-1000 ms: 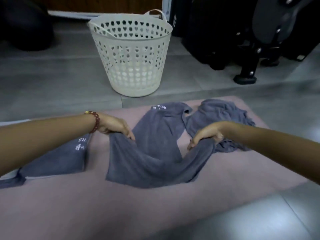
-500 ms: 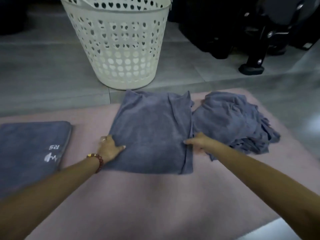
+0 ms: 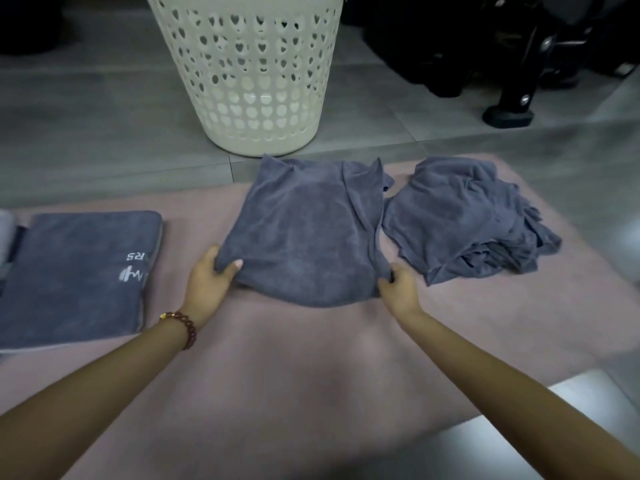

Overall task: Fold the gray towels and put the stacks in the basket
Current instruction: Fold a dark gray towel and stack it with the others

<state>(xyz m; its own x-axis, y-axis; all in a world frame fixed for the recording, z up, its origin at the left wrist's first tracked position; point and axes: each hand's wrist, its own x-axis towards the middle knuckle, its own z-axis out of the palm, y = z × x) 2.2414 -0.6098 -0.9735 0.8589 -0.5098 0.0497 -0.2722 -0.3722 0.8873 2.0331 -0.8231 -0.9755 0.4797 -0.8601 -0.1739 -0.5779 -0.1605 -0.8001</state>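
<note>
A gray towel (image 3: 304,230) lies partly folded in the middle of a pink mat (image 3: 311,358). My left hand (image 3: 211,275) grips its near left corner, lifted slightly. My right hand (image 3: 398,282) pinches its near right corner. A neat folded stack of gray towels (image 3: 76,271) with a white logo lies at the left. A loose pile of unfolded gray towels (image 3: 464,220) sits at the right, touching the towel I hold. The cream basket (image 3: 252,64) with heart-shaped holes stands on the floor just beyond the mat.
Gray tiled floor (image 3: 86,133) surrounds the mat. Dark bags and a black stand foot (image 3: 509,112) are at the back right. A pale object (image 3: 5,237) shows at the far left edge.
The towel went from loosely draped between my hands to laid flat and folded. Both hands moved to its near corners and now grip them, lifting the near edge slightly. The view moved closer.
</note>
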